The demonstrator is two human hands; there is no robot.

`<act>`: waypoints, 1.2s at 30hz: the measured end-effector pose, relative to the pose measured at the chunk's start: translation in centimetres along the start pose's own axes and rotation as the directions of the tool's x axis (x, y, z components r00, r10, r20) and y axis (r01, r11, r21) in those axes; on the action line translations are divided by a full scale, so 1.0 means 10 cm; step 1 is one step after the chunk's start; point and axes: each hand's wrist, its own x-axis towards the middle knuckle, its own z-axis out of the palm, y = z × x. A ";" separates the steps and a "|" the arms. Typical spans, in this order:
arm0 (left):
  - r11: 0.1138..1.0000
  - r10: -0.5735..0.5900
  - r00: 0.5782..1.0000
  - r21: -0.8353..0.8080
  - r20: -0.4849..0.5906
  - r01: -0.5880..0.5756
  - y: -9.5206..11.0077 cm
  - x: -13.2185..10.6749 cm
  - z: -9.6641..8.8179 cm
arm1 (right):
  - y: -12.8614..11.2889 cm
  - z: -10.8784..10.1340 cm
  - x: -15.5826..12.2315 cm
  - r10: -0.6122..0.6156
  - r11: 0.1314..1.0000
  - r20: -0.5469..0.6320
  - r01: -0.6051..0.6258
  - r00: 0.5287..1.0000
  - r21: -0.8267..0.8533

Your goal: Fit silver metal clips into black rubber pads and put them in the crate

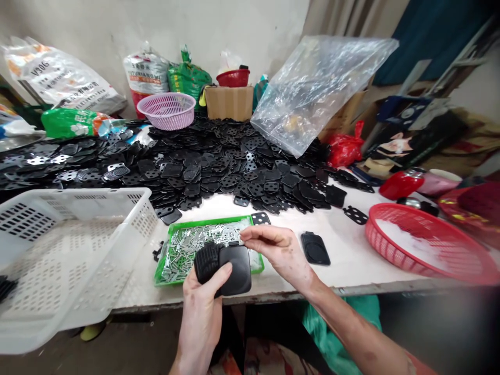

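Observation:
My left hand (207, 302) is wrapped round a stack of black plastic plates (235, 271), its thumb pressed on the smooth face of the front one. Beside that plate's top tab, my right hand (277, 252) has thumb and fingertips pinched together. Whatever sits in the pinch is too small to make out. Behind both hands lies a green tray (207, 223) full of small silver metal pins (187, 245). A single black plate (314, 248) rests on the table right of my right hand.
A large heap of black plates (219, 166) spreads across the back. On the left stands a white perforated crate (86, 234); on the right, a red basket (410, 252) with white material in it. A clear plastic bag (320, 88) and a pink basket (167, 112) stand behind.

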 end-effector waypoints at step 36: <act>0.918 -0.397 0.916 0.028 0.061 0.396 -0.04 -0.09 -0.16 | -0.15 -0.30 -0.16 0.184 0.970 0.409 -0.233 0.894 0.073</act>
